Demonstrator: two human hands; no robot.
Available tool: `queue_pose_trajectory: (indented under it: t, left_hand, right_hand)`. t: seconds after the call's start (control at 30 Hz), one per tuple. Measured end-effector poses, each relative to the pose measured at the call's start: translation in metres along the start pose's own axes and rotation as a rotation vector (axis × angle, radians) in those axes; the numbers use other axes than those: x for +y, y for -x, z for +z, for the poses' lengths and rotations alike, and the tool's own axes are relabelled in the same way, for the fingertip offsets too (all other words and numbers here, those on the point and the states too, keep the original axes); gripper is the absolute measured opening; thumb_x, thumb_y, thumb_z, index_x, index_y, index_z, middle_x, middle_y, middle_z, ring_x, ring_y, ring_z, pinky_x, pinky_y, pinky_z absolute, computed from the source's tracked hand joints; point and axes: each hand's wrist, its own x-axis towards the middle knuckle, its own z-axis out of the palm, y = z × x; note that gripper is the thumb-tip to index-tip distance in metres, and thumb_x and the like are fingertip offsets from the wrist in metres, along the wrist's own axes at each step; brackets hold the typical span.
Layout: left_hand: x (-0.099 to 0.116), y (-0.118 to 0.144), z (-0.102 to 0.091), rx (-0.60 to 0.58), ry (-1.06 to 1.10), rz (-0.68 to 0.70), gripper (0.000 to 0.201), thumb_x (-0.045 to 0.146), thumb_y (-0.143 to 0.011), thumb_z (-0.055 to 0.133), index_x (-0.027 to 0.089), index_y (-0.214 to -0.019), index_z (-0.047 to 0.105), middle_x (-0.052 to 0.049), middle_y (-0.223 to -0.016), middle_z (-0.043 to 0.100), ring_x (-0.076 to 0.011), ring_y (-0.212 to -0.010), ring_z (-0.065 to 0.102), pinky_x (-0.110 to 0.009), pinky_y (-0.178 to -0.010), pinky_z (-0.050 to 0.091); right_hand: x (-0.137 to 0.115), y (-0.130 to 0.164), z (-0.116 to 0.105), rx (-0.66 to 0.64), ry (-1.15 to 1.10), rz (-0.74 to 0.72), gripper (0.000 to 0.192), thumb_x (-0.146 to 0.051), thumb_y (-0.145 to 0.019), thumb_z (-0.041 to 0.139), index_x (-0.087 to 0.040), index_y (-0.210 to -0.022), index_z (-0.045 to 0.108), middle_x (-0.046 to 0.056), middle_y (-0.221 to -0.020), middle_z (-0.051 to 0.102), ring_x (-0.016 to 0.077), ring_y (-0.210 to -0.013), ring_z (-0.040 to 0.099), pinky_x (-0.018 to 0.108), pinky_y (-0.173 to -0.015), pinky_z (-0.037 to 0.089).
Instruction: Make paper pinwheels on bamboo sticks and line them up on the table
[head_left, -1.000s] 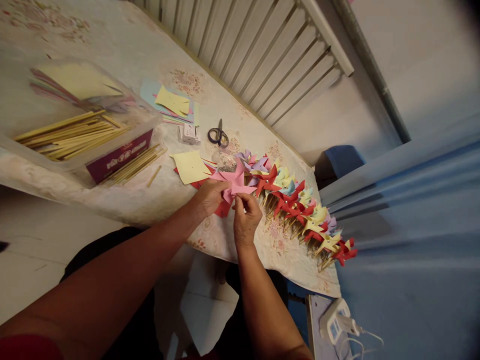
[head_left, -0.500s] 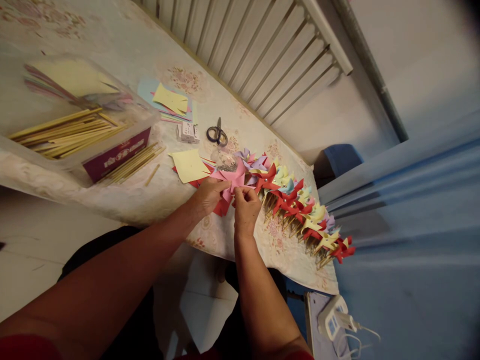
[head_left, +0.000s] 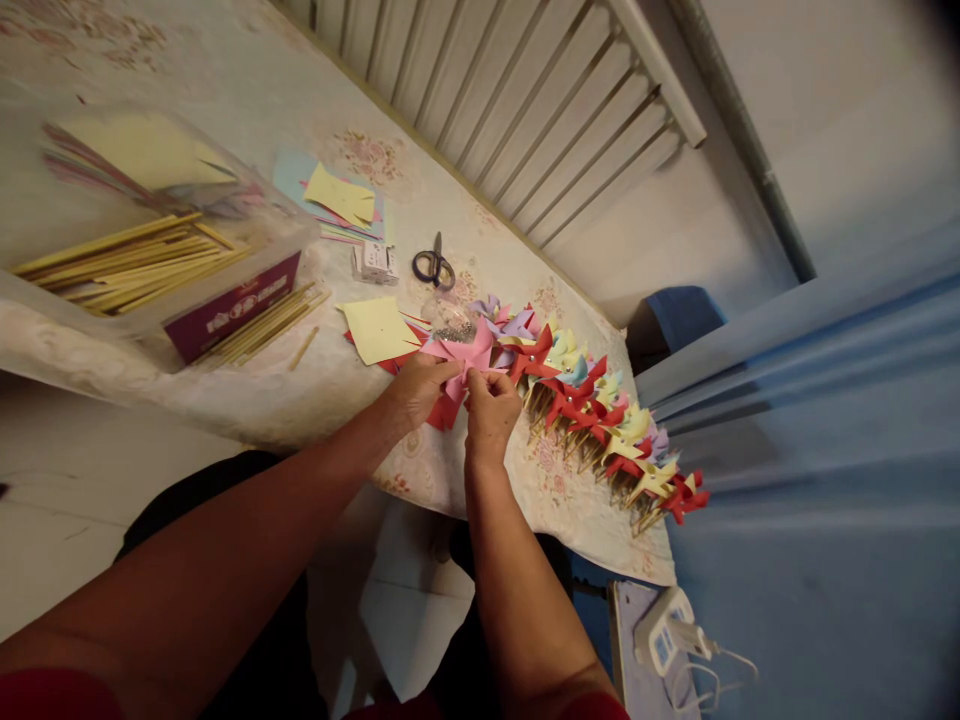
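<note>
Both hands hold a pink paper pinwheel (head_left: 466, 350) above the near edge of the table. My left hand (head_left: 417, 388) pinches its left side between thumb and fingers. My right hand (head_left: 493, 408) is closed on its lower right part; what the fingertips cover there is hidden. Beneath the hands lies red paper (head_left: 444, 412). A yellow paper square (head_left: 377, 330) rests on more red pieces left of the pinwheel. Just behind it sits a clear container of small metal bits (head_left: 454, 328). Finished pinwheels on sticks (head_left: 600, 415), red, yellow, purple and blue, lie in a row to the right.
A clear plastic box (head_left: 304, 240) of wooden sticks (head_left: 135, 265) stands at left, with more sticks (head_left: 262, 328) beside it. Scissors (head_left: 433, 268), a small white box (head_left: 375, 263) and stacked coloured paper (head_left: 341, 197) lie farther back. A power strip (head_left: 664, 630) is at lower right.
Both hands stay on the pink pinwheel in nearly the same place. My right hand has shifted very slightly to the left; nothing else visibly differs.
</note>
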Motion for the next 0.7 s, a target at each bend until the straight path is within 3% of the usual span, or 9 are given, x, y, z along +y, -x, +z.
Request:
queue_pose_trajectory:
  t: [0.2, 0.7]
  left_hand:
    - [-0.0014, 0.0025, 0.0015, -0.002, -0.006, 0.051, 0.032, 0.019, -0.069, 0.074, 0.017, -0.049, 0.05, 0.004, -0.052, 0.045, -0.0066, -0.05, 0.037, -0.021, -0.05, 0.031]
    - [0.0022, 0.0016, 0.0057, -0.032, 0.054, 0.025, 0.029, 0.019, -0.064, 0.077, 0.015, -0.05, 0.052, 0.004, -0.05, 0.046, -0.0059, -0.049, 0.038, -0.021, -0.047, 0.029]
  right_hand:
    - [0.0026, -0.0001, 0.002, 0.016, 0.018, -0.015, 0.028, -0.042, -0.076, 0.061, -0.021, -0.061, 0.052, -0.006, -0.055, 0.046, 0.0115, -0.055, 0.041, 0.023, -0.056, 0.036]
    - [0.0025, -0.0021, 0.003, 0.03, 0.05, 0.013, 0.026, -0.039, -0.074, 0.062, -0.02, -0.059, 0.05, -0.007, -0.055, 0.045, 0.0103, -0.055, 0.041, 0.023, -0.056, 0.036]
